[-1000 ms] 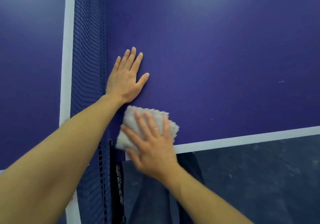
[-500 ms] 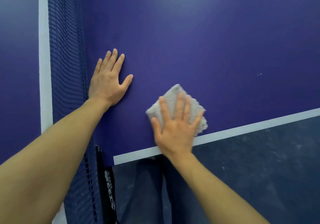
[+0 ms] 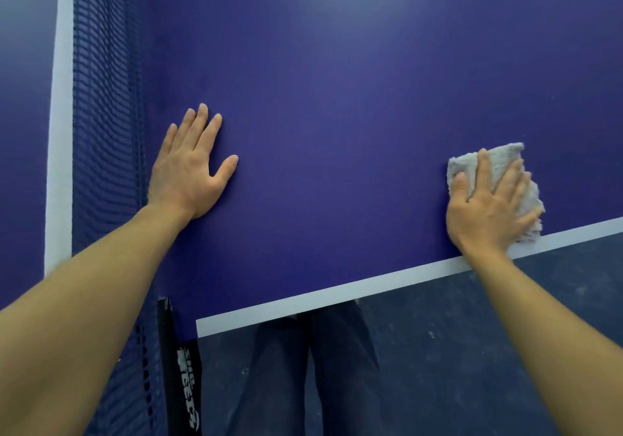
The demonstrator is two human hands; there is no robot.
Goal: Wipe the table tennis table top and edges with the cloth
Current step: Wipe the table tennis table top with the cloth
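The blue table tennis table top (image 3: 337, 98) fills most of the head view, with a white edge line (image 3: 337, 292) along its near side. A folded grey-white cloth (image 3: 505, 162) lies on the top at the right, just inside that line. My right hand (image 3: 485, 209) presses flat on the cloth with straight, spread fingers. My left hand (image 3: 192, 169) rests palm down on the bare top close to the net, fingers straight, holding nothing.
The dark blue net (image 3: 104, 115) with its white top band (image 3: 62, 132) runs up the left side. A black net post clamp (image 3: 183, 368) hangs off the table's near edge. Below the edge are my dark trouser legs (image 3: 303, 368) and the dark floor (image 3: 472, 351).
My right hand has slid the cloth along the near edge to the right, away from the net corner. My left hand has stayed flat on the top near the net.
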